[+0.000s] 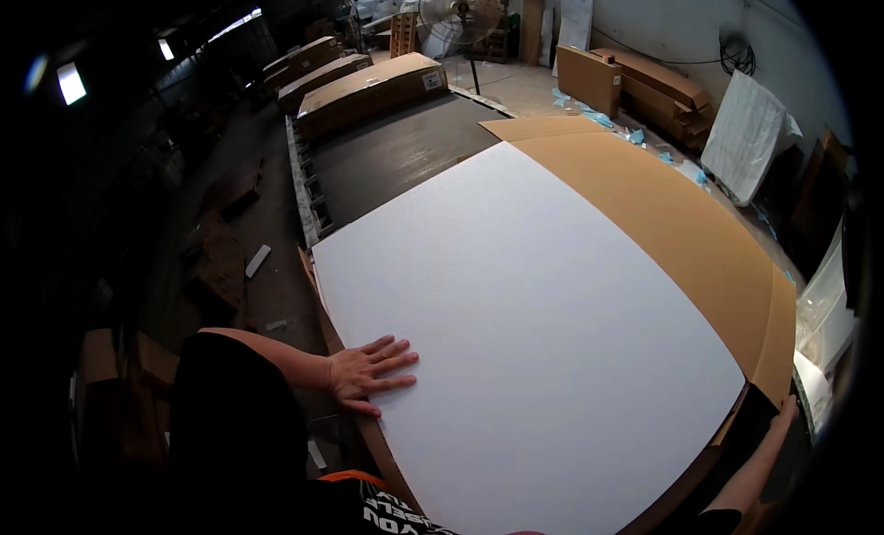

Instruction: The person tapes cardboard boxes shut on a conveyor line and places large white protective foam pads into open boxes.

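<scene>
A large white sheet (534,323) lies flat in an opened cardboard box (645,199), whose wide brown flap is folded out along the far right side. My left hand (373,377) rests palm down near the sheet's left edge, fingers spread. At the far right, my right hand (785,412) is at the near corner of the flap, closed on its edge; part of its fingers is hidden. A strip of brown cardboard shows along the sheet's left edge, beside my left wrist.
Beyond the sheet runs a dark conveyor (396,157) carrying closed cartons (373,88). A standing fan (460,15) is behind it. Cartons (589,79) and a wrapped white panel (750,134) lean near the right wall. Blue scraps litter the floor there; cardboard pieces lie at left.
</scene>
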Demonstrator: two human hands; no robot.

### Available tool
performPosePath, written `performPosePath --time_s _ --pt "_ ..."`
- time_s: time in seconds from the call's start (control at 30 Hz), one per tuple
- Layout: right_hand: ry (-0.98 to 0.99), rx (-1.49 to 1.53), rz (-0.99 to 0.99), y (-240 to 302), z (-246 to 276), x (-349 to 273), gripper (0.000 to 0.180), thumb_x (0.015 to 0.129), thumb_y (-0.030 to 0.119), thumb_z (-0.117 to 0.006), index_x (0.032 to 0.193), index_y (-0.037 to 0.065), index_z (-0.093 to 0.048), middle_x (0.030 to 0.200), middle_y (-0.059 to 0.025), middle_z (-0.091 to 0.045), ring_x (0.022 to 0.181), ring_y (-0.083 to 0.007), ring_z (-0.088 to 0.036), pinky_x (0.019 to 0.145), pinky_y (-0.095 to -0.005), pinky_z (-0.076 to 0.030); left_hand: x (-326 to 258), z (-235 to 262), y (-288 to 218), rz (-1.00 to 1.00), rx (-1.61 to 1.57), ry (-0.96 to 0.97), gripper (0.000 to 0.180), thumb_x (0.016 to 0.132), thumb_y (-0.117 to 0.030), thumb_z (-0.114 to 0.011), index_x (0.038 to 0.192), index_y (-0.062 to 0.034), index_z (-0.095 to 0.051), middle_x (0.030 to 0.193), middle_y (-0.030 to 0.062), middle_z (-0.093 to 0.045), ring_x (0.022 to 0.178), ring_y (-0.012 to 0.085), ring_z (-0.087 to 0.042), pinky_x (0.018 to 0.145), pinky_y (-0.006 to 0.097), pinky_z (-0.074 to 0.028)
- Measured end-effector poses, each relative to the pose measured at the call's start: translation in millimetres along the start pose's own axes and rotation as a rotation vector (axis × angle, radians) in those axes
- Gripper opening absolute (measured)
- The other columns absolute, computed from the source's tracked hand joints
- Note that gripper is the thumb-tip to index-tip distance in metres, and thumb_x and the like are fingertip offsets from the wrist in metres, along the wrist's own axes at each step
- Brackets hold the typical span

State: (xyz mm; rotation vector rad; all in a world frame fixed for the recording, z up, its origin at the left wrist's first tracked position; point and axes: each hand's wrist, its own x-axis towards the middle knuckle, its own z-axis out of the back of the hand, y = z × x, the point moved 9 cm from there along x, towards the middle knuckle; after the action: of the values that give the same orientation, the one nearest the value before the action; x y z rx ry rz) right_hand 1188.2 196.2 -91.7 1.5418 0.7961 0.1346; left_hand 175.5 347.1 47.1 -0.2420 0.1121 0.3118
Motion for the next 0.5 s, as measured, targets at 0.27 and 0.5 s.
performPosePath --time_s 0.27,0.5 --pt "-0.122 -0.334 0.643 110 -54 -52 0.043 0.097 0.019 -0.064 0.132 -0.006 -0.055 0.126 -0.0172 -0.064 0.111 -0.0263 -0.064 0.098 -0.0318 -0.049 7 -6 6 -0.026 0.005 -0.036 0.086 0.094 -0.072 -0.035 0.160 -0.0170 -0.022 0.165 0.0228 -0.009 0.153 0.0444 0.000 0.121 0.059 -0.003" --pt "-0.551 -0.918 0.559 -51 -1 -223 0.039 0.095 0.009 -0.064 0.129 -0.008 -0.055 0.127 -0.0147 -0.062 0.115 -0.0275 -0.061 0.098 -0.0373 -0.050 3 0 12 -0.070 0.096 -0.050 0.085 0.097 -0.071 -0.028 0.161 -0.0163 -0.016 0.166 0.0224 -0.006 0.153 0.0428 0.001 0.123 0.057 0.000"
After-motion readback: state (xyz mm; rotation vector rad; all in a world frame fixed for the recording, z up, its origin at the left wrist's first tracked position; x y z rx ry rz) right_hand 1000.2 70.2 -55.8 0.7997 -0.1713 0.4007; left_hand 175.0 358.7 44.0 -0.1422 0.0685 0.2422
